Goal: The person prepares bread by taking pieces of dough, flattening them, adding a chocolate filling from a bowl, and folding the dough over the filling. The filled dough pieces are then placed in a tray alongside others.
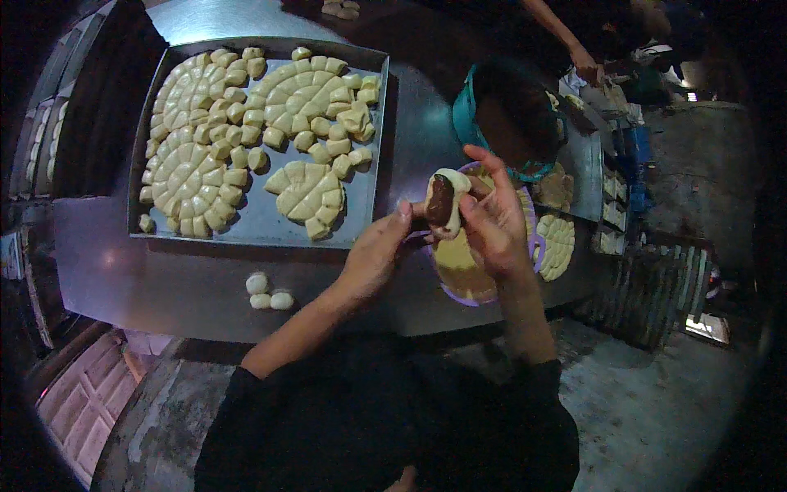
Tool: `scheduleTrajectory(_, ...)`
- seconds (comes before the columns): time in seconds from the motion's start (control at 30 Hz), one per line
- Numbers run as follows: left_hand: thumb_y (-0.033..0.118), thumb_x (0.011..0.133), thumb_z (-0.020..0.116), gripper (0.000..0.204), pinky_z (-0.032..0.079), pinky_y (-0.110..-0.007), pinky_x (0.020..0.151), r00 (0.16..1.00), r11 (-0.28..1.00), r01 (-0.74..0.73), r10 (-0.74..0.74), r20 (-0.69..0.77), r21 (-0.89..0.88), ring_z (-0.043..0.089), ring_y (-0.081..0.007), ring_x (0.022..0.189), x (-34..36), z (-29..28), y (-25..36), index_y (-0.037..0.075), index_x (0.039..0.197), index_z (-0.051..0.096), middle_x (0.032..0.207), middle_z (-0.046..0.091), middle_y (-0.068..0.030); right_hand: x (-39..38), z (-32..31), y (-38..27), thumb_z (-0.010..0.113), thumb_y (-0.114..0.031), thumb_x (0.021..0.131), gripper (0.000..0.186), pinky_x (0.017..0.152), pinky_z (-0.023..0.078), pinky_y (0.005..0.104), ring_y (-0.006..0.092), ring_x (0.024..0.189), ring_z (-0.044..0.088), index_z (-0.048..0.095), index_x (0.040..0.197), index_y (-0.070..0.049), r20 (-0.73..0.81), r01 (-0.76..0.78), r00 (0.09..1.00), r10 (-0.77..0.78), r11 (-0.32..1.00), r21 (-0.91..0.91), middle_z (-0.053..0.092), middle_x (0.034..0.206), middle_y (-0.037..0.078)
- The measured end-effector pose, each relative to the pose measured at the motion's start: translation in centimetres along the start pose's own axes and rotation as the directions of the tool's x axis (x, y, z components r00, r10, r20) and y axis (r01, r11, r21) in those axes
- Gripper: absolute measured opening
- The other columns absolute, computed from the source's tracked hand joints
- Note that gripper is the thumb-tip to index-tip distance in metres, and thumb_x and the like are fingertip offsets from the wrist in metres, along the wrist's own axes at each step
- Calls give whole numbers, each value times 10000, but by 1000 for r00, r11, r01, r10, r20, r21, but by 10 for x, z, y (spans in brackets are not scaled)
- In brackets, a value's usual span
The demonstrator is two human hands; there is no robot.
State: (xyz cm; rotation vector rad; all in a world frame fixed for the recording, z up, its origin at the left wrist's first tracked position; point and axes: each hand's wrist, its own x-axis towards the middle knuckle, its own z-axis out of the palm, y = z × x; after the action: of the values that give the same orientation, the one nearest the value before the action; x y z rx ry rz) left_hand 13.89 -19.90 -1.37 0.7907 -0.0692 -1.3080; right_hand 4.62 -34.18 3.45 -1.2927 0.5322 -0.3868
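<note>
My left hand (381, 250) and my right hand (492, 217) both hold a flattened piece of pale dough with dark brown filling (443, 201). My right thumb presses at its side, with the index finger raised; my left fingers are curled at its left edge, partly hidden. Directly below my hands is a purple-rimmed container (463, 297) with yellowish contents. Left of my hands, three small white dough balls (257, 284) lie on the metal table (197, 287).
A large metal tray (254, 232) holds many dough pieces. A teal bowl (461, 111) of brown stuff stands behind my hands, scored dough (555, 250) to the right. Another person's arm (557, 33) reaches in at the back. Racks (82, 98) stand at the far left.
</note>
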Motion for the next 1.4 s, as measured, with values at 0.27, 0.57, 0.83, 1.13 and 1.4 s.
scheduleTrajectory(0.27, 357, 1019, 494, 367, 450, -341, 986, 994, 952, -90, 67, -88, -293, 582, -176, 1103, -57, 27, -24, 39, 1186, 571, 1130, 638, -74, -66, -18, 18, 679, -180, 926, 349, 894, 499, 298, 138, 990, 623, 559, 1194, 8, 172, 193, 968, -181, 980, -55, 664, 1080, 84)
scheduleTrajectory(0.57, 94, 910, 662, 406, 425, -336, 1029, 819, 754, -543, 572, 38, 370, 470, -185, 1274, -119, 58, -68, -13, 1295, 586, 1412, 436, -89, -141, -8, -5, 663, 62, 796, 469, 911, 526, 345, 279, 1040, 649, 588, 1252, -22, 431, 681, 717, -547, 419, -601, 529, 1339, 157)
scheduleTrajectory(0.83, 146, 960, 617, 297, 459, -300, 969, 754, 683, -561, 655, -51, 468, 531, -173, 1189, -164, 71, -101, -12, 1210, 646, 1333, 520, -102, -183, -14, 4, 744, 54, 759, 361, 886, 548, 320, 298, 1068, 642, 655, 1089, -62, 498, 763, 643, -582, 540, -355, 638, 1136, 125)
scheduleTrajectory(1.13, 117, 887, 708, 153, 510, -248, 754, 696, 560, -421, 704, -142, 713, 653, -114, 864, -212, 80, -112, -12, 961, 747, 927, 734, -104, -221, 5, -21, 758, 78, 724, 279, 698, 526, 294, 199, 886, 651, 685, 959, -52, 623, 739, 629, -465, 605, -295, 670, 1040, 98)
scheduleTrajectory(1.4, 150, 883, 716, 256, 522, -250, 805, 685, 508, -645, 716, 136, 571, 666, -141, 919, -232, 65, -122, 4, 1093, 713, 1033, 721, -105, -217, 8, -26, 789, 19, 725, 303, 692, 485, 273, 183, 839, 621, 663, 989, -56, 651, 730, 640, -408, 586, -351, 637, 964, 88)
